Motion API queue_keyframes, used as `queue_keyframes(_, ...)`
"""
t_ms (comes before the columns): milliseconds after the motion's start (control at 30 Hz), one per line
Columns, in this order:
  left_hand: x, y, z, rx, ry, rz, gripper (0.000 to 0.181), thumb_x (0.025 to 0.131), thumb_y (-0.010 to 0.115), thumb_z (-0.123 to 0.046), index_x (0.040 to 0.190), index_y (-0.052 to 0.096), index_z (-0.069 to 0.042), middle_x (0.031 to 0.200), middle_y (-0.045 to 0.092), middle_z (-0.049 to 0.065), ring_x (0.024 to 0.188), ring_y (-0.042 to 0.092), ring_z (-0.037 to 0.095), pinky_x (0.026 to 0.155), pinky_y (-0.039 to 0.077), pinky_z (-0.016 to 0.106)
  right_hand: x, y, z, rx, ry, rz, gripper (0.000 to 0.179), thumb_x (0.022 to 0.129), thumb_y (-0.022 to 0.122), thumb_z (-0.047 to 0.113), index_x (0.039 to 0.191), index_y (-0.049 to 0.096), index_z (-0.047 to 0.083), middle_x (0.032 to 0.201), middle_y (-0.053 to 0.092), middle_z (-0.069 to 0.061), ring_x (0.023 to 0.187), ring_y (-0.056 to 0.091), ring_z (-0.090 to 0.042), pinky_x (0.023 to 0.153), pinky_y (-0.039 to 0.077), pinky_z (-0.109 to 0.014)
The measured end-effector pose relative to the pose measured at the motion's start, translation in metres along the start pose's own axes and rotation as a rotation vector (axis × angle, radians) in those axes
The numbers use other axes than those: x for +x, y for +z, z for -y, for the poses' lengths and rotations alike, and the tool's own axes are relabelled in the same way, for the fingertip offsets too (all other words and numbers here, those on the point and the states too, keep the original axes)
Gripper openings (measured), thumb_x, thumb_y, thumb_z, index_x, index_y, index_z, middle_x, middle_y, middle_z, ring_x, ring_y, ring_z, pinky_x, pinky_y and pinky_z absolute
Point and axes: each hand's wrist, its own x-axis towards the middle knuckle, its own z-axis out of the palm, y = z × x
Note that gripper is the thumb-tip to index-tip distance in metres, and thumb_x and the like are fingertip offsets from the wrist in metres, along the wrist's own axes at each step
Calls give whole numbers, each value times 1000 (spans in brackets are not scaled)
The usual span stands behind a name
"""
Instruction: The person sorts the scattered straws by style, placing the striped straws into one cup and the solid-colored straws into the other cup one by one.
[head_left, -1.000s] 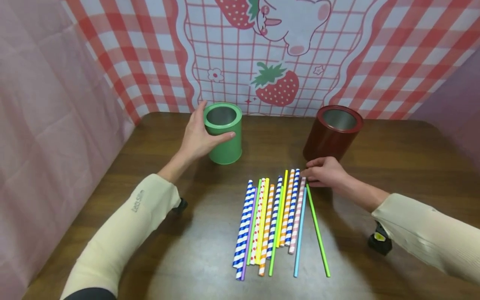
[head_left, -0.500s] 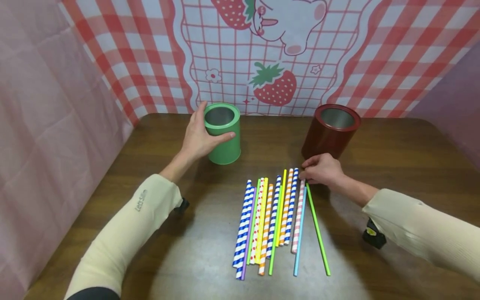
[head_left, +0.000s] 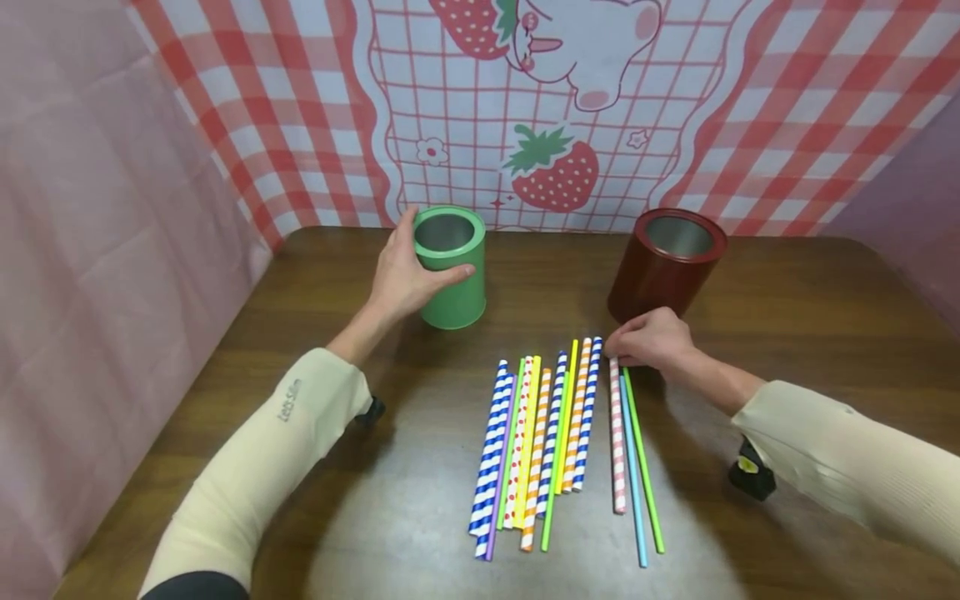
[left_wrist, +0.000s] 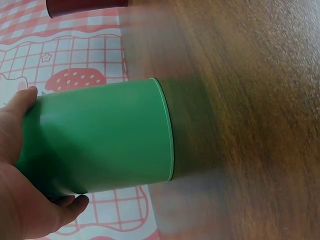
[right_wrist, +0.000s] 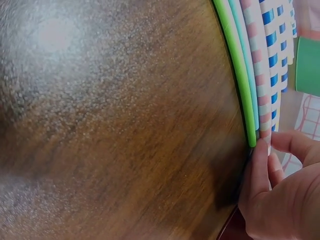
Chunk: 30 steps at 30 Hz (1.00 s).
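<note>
My left hand (head_left: 401, 271) grips the green can (head_left: 459, 296) around its upper side, the thumb across the front. In the left wrist view the can's smooth wall (left_wrist: 100, 137) lies between thumb and fingers. My right hand (head_left: 654, 340) pinches the far end of a pink-and-white striped straw (head_left: 617, 442), just in front of the dark red can (head_left: 660, 271). Beside that straw lie a light blue straw (head_left: 633, 475) and a green straw (head_left: 645, 467). In the right wrist view, thumb and fingers meet at the tip of the pink striped straw (right_wrist: 257, 55).
Left of the pink straw, several striped, dotted and plain straws (head_left: 531, 450) lie side by side on the wooden table (head_left: 360, 517). A strawberry-print cloth (head_left: 457, 125) hangs behind both cans, with a pink curtain (head_left: 112, 208) at the left.
The pink striped straw has shifted right, away from the blue striped one, and the light blue straw has moved right towards the green straw. My left hand stays on the green can.
</note>
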Motion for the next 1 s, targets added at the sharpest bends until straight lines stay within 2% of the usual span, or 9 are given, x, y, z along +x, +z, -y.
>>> queue_keyframes(167, 0, 1, -2, -3, 4, 4, 108, 69, 82, -48, 150, 21, -13, 136, 46, 12, 124, 46, 28, 100, 42, 46, -2, -2, -1, 23, 26, -7, 30, 86, 69, 10, 105, 67, -13, 84, 72, -7, 74, 68, -10, 73, 57, -31)
queue_keyframes(433, 0, 3, -4, -17, -9, 15, 106, 71, 81, -49, 150, 19, -15, 137, 45, 10, 124, 46, 25, 99, 44, 46, -4, -5, 9, 17, 12, -26, 32, 88, 66, 12, 108, 65, -12, 92, 71, -11, 78, 68, -13, 79, 57, -36)
queue_keyframes(667, -1, 2, -3, -15, -10, 7, 105, 71, 80, -49, 150, 21, -14, 136, 45, 9, 123, 46, 25, 98, 44, 46, -4, -7, 38, 30, -40, -52, 34, 89, 65, 15, 110, 63, -12, 89, 68, -6, 75, 67, -8, 85, 55, -41)
queue_keyframes(800, -2, 0, -2, -13, -8, 5, 105, 71, 80, -49, 150, 21, -14, 136, 45, 9, 124, 45, 26, 98, 44, 47, -2, -6, 59, 52, -74, -50, 34, 89, 66, 15, 110, 63, -11, 84, 69, 0, 74, 68, -4, 81, 56, -35)
queue_keyframes(1000, -2, 0, 1, -10, -7, -5, 103, 71, 80, -49, 149, 22, -14, 135, 46, 9, 122, 46, 25, 97, 45, 46, 2, -6, 92, 86, -153, -92, 30, 87, 69, 14, 105, 65, -10, 82, 68, -1, 73, 68, -6, 78, 56, -28)
